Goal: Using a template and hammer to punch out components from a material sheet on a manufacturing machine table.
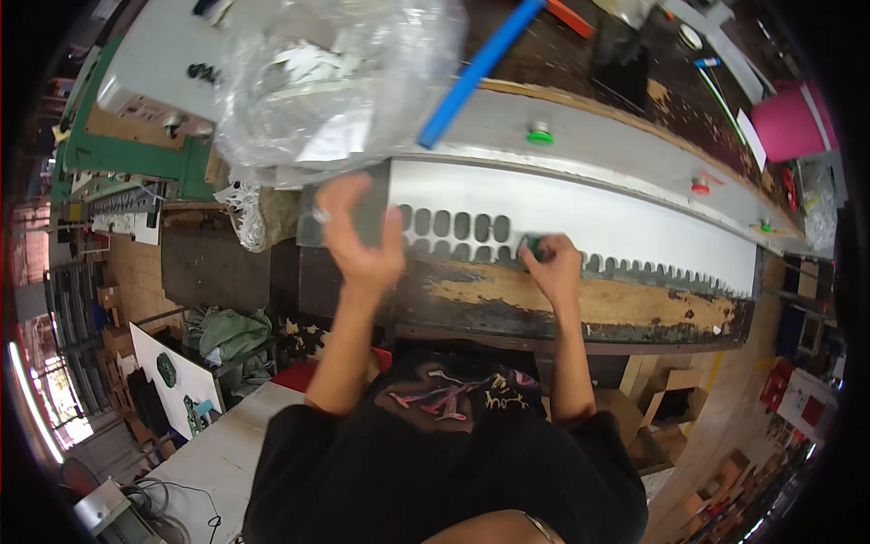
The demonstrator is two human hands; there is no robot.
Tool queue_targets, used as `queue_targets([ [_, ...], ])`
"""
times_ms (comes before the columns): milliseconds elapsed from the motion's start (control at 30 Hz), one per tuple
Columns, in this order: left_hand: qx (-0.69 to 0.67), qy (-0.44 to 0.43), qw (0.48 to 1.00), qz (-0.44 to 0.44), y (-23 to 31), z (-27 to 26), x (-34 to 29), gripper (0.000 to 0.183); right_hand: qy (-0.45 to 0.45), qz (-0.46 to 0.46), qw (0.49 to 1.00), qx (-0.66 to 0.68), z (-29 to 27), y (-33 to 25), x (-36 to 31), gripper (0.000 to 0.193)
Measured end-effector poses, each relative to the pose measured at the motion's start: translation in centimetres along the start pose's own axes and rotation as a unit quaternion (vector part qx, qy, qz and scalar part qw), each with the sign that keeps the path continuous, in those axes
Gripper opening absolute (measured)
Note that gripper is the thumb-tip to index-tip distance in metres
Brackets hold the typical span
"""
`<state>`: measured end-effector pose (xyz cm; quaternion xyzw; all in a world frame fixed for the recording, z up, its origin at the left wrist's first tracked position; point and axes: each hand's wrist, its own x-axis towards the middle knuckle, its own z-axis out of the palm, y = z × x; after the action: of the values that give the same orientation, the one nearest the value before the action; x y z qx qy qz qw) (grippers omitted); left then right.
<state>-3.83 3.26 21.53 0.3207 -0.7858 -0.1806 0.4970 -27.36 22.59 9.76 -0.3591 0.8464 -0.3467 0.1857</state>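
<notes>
A long white sheet (580,204) lies across the bench, with rows of oval cut-outs along its near edge. My right hand (556,263) grips a small dark green oval piece (529,243), its size close to that of the cut-outs. That piece rests at the end of the upper row of full ovals; my fingers hide part of it. Raised at the sheet's left end, my left hand (361,238) is smeared by motion, its thumb and fingers apart and nothing visible between them.
Behind the sheet runs a grey metal beam (616,145) with green and red buttons. A blue bar (480,72) leans over it beside a clear plastic bag (335,82) of white scraps. Scraped wood (562,304) edges the bench. A pink bucket (793,122) stands far right.
</notes>
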Motion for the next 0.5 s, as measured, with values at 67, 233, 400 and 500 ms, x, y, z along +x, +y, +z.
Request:
queue_targets([
  [67, -0.006, -0.114, 0.988, -0.107, 1.9, 3.4, -6.1, 0.043, 0.016, -0.056, 0.998, 0.019, 0.9, 1.5, 2.9, 0.039],
  [233, -0.044, -0.296, 0.939, -0.171, 2.1, 10.9, -16.0, 0.051, -0.022, -0.082, 0.996, 0.014, 3.0, 2.8, 6.6, 0.043],
  [400, -0.047, -0.301, 0.944, -0.124, 3.2, 14.3, -16.0, 0.08, -0.027, -0.1, 0.989, 0.104, 2.5, 5.9, 5.1, 0.058],
  [500, -0.103, -0.326, 0.932, -0.122, 2.0, 15.9, -16.8, 0.093, -0.072, -0.161, 0.98, 0.092, 2.2, 8.1, 4.4, 0.08],
])
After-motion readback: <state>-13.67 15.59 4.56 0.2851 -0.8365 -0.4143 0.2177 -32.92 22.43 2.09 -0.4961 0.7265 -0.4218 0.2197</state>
